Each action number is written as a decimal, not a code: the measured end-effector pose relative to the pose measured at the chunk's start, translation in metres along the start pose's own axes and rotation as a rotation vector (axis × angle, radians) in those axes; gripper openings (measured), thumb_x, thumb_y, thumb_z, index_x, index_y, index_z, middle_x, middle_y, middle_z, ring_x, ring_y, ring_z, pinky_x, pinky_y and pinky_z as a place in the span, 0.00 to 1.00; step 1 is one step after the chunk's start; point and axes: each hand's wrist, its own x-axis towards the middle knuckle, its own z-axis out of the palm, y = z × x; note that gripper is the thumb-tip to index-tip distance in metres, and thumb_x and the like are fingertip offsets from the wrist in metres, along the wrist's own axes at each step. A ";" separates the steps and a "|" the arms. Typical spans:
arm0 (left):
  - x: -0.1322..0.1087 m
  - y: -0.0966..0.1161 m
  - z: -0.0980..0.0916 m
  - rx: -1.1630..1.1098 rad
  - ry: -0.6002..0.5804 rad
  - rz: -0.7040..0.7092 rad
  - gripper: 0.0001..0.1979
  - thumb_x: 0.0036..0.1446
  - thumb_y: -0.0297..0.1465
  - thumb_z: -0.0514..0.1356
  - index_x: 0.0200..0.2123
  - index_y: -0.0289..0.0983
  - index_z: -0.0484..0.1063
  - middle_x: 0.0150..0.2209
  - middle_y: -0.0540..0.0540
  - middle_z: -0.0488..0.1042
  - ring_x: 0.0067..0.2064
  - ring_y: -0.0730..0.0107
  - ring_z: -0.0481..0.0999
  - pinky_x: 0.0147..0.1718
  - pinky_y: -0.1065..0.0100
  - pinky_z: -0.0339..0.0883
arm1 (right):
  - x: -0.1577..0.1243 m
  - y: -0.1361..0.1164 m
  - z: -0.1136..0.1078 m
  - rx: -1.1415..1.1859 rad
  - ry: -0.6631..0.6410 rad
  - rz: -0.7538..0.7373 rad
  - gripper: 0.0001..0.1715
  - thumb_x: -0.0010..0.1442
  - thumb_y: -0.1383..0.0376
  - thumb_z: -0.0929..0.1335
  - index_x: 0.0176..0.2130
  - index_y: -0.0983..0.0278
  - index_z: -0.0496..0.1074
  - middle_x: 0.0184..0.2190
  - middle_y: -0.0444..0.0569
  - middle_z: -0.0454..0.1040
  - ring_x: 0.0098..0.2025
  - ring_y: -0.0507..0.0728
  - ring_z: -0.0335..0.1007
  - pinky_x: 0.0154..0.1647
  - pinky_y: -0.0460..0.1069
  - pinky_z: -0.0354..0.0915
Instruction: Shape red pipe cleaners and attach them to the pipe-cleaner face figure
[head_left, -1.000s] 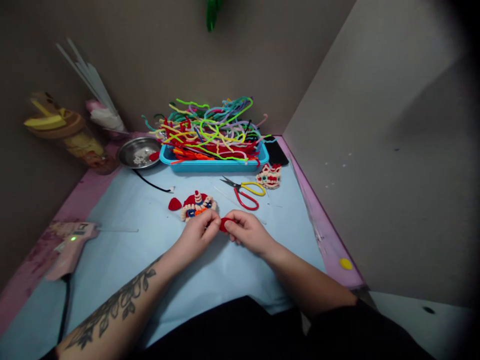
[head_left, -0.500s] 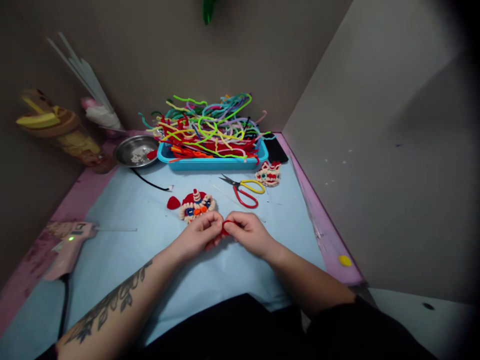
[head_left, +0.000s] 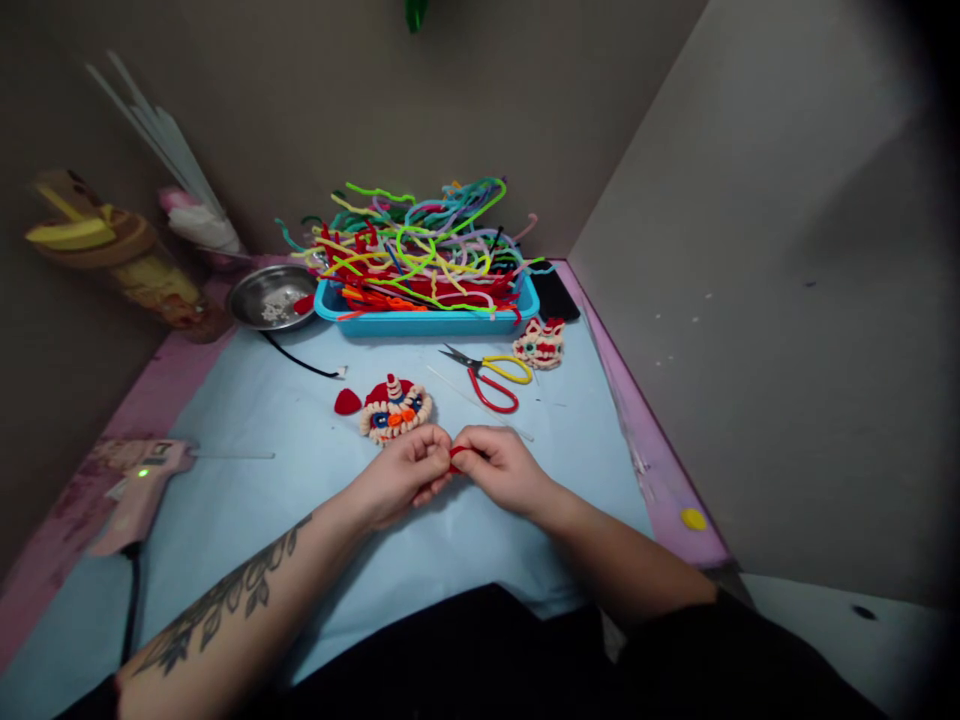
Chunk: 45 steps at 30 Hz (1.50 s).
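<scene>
Between my left hand (head_left: pixel 409 470) and my right hand (head_left: pixel 502 465) is a small red fuzzy piece (head_left: pixel 456 458), likely bent pipe cleaner, mostly hidden by the fingers. Both hands are closed, pinching it from either side above the blue sheet (head_left: pixel 300 520). Just beyond my left hand lies a pipe-cleaner lion-like head (head_left: pixel 396 408) with cream edging, blue eyes and an orange nose. A red rounded piece (head_left: pixel 347 402) sits at its left. Past my right hand rest scissors (head_left: pixel 491 378) with one red and one yellow handle.
A blue tray (head_left: pixel 442 324) heaped with colourful pipe cleaners stands at the back, beside a metal bowl (head_left: pixel 247 300) of small white bits. A second, smaller head (head_left: pixel 540 345) and a dark phone (head_left: pixel 556 298) lie right. The glue gun (head_left: pixel 150 485) and its cord are left.
Both hands keep their pinch, with slight finger movement; the red piece between them now looks flatter and less of it shows. The camera view has shifted a little.
</scene>
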 end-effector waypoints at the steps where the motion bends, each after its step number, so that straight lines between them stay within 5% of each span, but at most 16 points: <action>1: 0.000 0.000 0.000 0.000 0.003 -0.001 0.21 0.49 0.45 0.66 0.30 0.37 0.61 0.19 0.57 0.64 0.16 0.84 0.55 0.12 0.80 0.46 | 0.000 0.000 0.000 0.001 -0.001 0.001 0.11 0.56 0.67 0.64 0.23 0.64 0.66 0.20 0.41 0.66 0.24 0.49 0.59 0.27 0.45 0.57; 38: 0.004 0.000 -0.004 -0.045 0.023 -0.086 0.17 0.46 0.39 0.68 0.27 0.35 0.64 0.21 0.53 0.67 0.18 0.84 0.59 0.12 0.81 0.46 | 0.004 0.007 -0.005 -0.025 -0.084 0.139 0.13 0.56 0.61 0.63 0.23 0.64 0.65 0.18 0.40 0.62 0.22 0.48 0.55 0.24 0.44 0.53; 41: 0.002 0.004 -0.003 0.014 0.069 -0.062 0.17 0.49 0.41 0.66 0.28 0.35 0.65 0.23 0.53 0.67 0.18 0.85 0.57 0.12 0.81 0.47 | 0.008 0.000 -0.015 -0.175 -0.151 0.158 0.14 0.57 0.62 0.63 0.23 0.65 0.67 0.18 0.41 0.63 0.22 0.49 0.57 0.24 0.44 0.54; 45: -0.006 0.015 -0.001 0.058 0.186 0.028 0.17 0.54 0.44 0.61 0.34 0.36 0.65 0.24 0.53 0.66 0.18 0.83 0.57 0.12 0.81 0.47 | 0.013 -0.014 -0.021 -0.768 -0.235 0.196 0.14 0.59 0.64 0.62 0.27 0.66 0.73 0.23 0.49 0.74 0.28 0.54 0.69 0.30 0.47 0.59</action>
